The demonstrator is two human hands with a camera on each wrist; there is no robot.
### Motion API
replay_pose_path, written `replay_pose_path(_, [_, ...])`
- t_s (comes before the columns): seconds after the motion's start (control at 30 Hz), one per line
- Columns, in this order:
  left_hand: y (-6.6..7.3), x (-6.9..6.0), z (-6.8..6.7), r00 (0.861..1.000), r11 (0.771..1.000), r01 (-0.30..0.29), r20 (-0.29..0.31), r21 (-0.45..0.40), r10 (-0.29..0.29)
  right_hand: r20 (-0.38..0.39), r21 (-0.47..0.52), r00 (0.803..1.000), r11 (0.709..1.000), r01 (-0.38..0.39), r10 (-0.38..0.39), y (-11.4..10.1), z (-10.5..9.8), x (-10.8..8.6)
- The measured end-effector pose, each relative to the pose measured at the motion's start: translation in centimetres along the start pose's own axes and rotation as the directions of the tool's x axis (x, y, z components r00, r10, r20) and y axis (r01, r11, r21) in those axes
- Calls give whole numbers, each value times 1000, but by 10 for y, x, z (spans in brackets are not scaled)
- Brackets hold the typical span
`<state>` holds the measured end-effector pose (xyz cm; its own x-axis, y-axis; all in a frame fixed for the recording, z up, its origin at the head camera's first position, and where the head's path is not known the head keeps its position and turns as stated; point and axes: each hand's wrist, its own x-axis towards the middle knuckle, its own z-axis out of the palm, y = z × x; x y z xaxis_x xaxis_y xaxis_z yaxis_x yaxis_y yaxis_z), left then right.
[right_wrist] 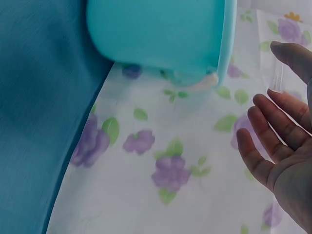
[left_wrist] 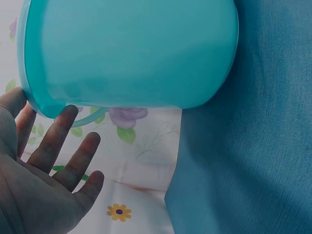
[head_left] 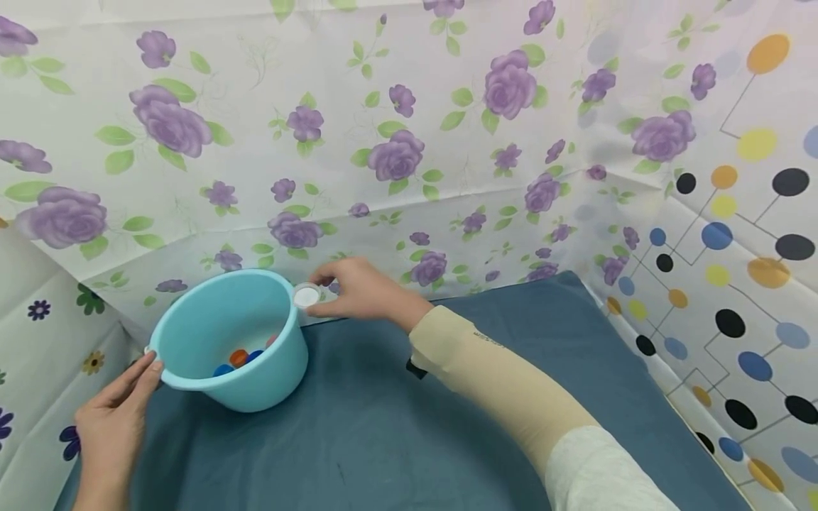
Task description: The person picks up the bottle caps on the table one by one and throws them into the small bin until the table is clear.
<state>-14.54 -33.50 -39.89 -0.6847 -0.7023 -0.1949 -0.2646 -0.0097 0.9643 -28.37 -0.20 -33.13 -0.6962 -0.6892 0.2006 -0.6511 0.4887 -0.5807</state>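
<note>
A light blue plastic bucket (head_left: 281, 380) stands at the left of the blue cloth. My left hand (head_left: 118, 415) pinches its rim at the near left side; in the left wrist view the other fingers of that hand (left_wrist: 53, 175) are spread. Just beyond the opposite side of the rim, my right hand (head_left: 371, 292) holds a small round clear-and-white cap (head_left: 307, 297) between thumb and index finger. The right wrist view shows the cap's ridged edge (right_wrist: 277, 77) side-on. Several small round pieces lie inside the bucket, among them an orange one (head_left: 238, 358) and blue ones (head_left: 223, 370).
Blue cloth (head_left: 371, 440) covers the surface under the bucket. Behind it rises a sheet with purple flowers (head_left: 396, 156), close to the bucket and right hand. A dotted sheet (head_left: 735, 284) borders the right, and another flowered sheet (head_left: 38, 355) the left.
</note>
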Motion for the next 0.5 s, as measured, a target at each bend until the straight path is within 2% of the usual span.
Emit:
replay_pose_path(0.3, [1, 1, 0, 999, 999, -32, 1, -23, 32, 29, 44, 999, 999, 30, -31, -24, 15, 25])
replay_pose_path(0.5, [-3, 2, -2, 999, 999, -43, 5, -4, 43, 47, 50, 999, 999, 2, -5, -35, 36, 40])
